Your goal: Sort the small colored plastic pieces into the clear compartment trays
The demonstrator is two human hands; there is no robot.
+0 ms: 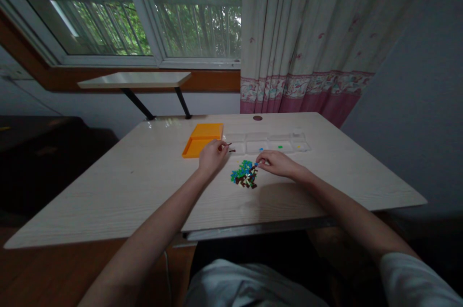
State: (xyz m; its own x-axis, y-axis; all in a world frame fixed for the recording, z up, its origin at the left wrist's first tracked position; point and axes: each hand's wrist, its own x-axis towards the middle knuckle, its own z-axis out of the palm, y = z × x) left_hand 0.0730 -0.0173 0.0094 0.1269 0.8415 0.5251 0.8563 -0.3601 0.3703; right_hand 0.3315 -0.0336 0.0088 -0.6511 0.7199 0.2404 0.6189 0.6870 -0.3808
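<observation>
A heap of small plastic pieces [244, 174] in green, blue, brown and pale yellow lies on the table. To its right, my right hand [277, 162] pinches a small blue piece [256, 165] at the edge of the heap. My left hand [212, 156] is closed on a small dark brown piece [229, 144], over the left end of a clear compartment tray [267, 136]. Within the tray's separate compartments sit a brown piece [232, 151], a blue piece [261, 149], a green piece [279, 147] and a yellow piece [298, 146].
An open orange plastic case [206, 129] lies left of the tray, partly behind my left hand. On the table [126, 191], a raised shelf [144, 79] stands at the back left. A round dark cable cap [257, 118] is near the back edge, below a curtain [285, 46].
</observation>
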